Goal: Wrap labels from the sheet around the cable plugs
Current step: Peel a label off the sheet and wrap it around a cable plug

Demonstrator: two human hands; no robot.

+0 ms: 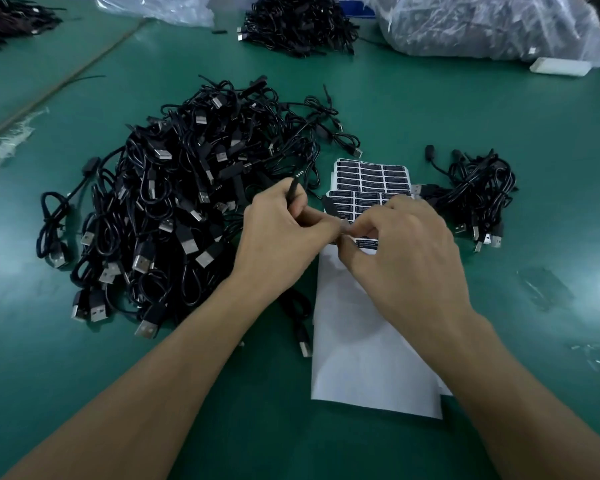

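On a green surface (499,133), a large heap of black cables (174,209) lay at the left. Just right of it, the left hand (278,237) had its grip clamped on a thin black cable plug (294,192), fingers curled round it. The right hand (406,258) met it fingertip to fingertip, its grip pinching a small, blurred label (344,227). Beneath both hands lay the label sheet (371,178). A smaller cable bundle (475,199) rested at the right.

Found the label sheet (371,341) flat, near half bare white, black labels (373,178) in rows across its far half. Left of it, saw a tangled cable heap (174,209); right, a smaller bundle (478,199). At its left edge, spotted a slim black plug (294,190) held tilted, a blurred label (343,226) pinched beside it.
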